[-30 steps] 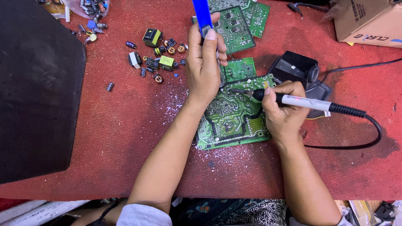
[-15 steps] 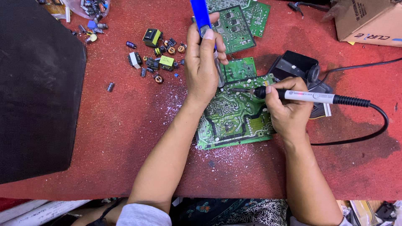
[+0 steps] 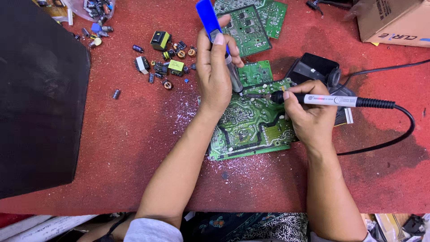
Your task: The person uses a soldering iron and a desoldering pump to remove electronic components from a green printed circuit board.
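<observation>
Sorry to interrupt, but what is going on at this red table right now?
A person is working on a green circuit board lying on the red table. The right hand holds a soldering iron with its tip on the board. The left hand holds a blue-handled desoldering pump upright at that spot. Loose components lie nearby.

Bare forearms, a pale grey rolled sleeve (image 3: 148, 229), dark patterned clothing (image 3: 251, 226) below.

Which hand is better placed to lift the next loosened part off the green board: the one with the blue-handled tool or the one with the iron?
Left, probably. The left hand holds the blue-handled tool upright, its tip on the green circuit board. The right hand is occupied holding the soldering iron.
</observation>
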